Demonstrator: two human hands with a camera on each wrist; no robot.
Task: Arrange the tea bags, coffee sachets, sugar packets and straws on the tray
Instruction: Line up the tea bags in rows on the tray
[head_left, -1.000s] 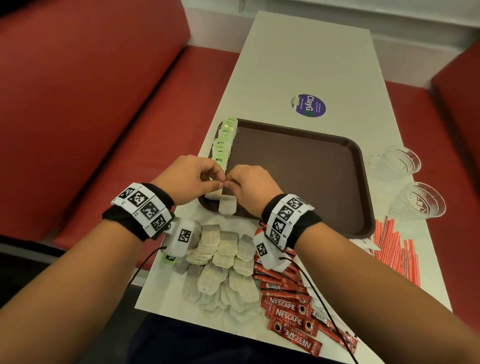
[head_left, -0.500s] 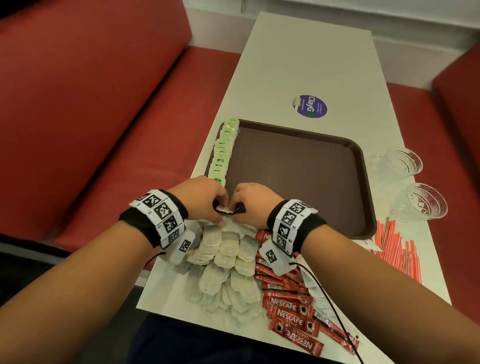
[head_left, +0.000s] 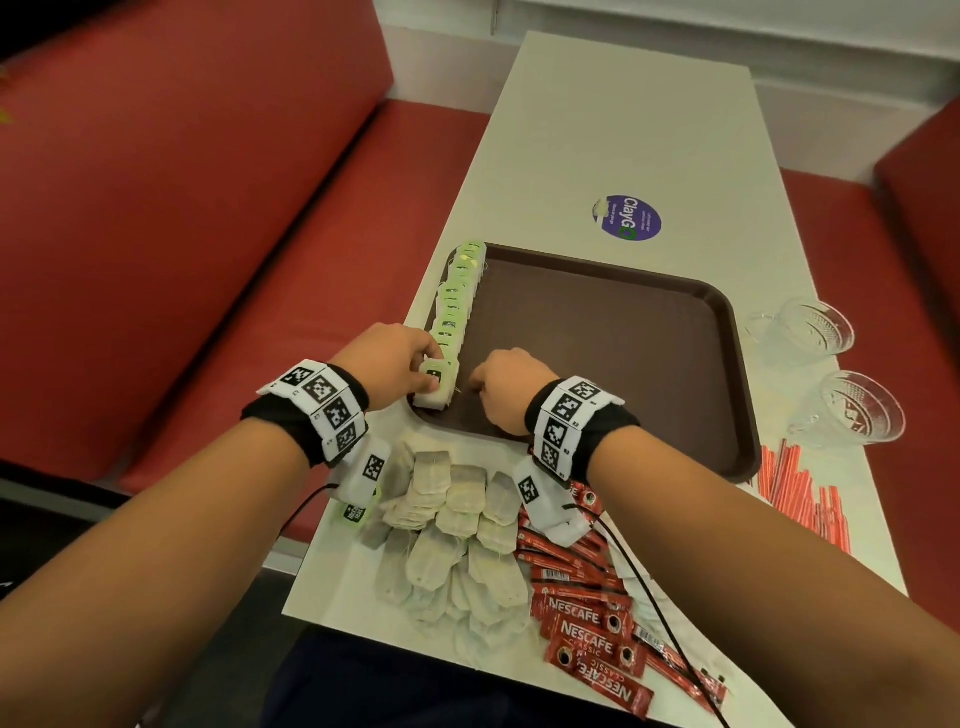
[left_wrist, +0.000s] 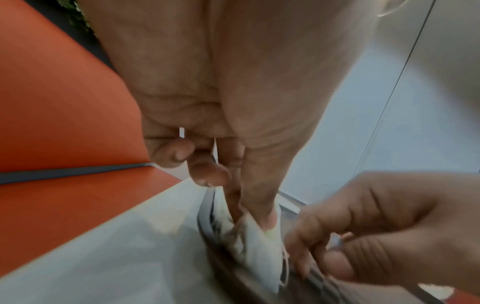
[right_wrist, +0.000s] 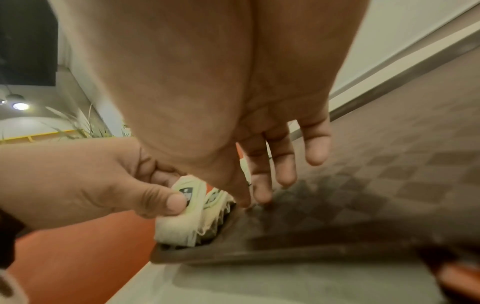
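Observation:
A brown tray (head_left: 597, 338) lies mid-table, with a row of green-tagged tea bags (head_left: 460, 291) standing along its left rim. At the row's near end my left hand (head_left: 415, 364) pinches a folded tea bag (head_left: 434, 387) between thumb and fingers, and the bag rests in the tray's near-left corner (right_wrist: 182, 226). My right hand (head_left: 475, 382) is just right of it. Its thumb and forefinger tips (right_wrist: 249, 202) meet on the tray floor, pinching the bag's thin string, while the other fingers hang loose. Loose tea bags (head_left: 452, 525) and red coffee sachets (head_left: 587, 623) lie near me.
Red-striped straws (head_left: 795, 488) lie right of the tray's near corner. Two glass cups (head_left: 810, 327) (head_left: 857, 410) stand along the table's right edge. A purple sticker (head_left: 628, 218) is stuck beyond the tray. Red benches flank the narrow table.
Both hands moved from the tray's near rim into its near-left corner. The tea bag they held together now sits at the row's end, held by the left hand.

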